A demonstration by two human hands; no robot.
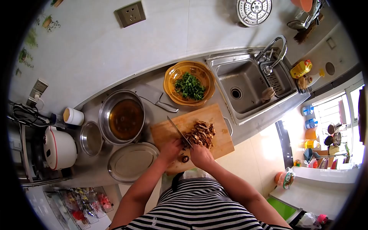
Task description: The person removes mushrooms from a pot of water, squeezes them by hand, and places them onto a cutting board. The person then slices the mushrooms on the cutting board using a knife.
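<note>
My right hand [201, 155] grips the handle of a kitchen knife [177, 127], whose blade points away to the upper left across the wooden cutting board [163, 132]. To the left of the blade, my left hand [171, 149] has its fingers curled down on the board; what they press on is hidden. A heap of brown sliced mushrooms [202, 133] lies to the right of the blade. One small dark mushroom piece [185, 158] sits between my hands near the board's front edge.
Behind the board stands an amber bowl [168, 91] of chopped greens [190, 86]. Leftward are a steel basin [102, 122] of brown liquid, an oval steel plate [132, 163], a smaller bowl [91, 138] and tongs [167, 106]. A sink [226, 92] is at right.
</note>
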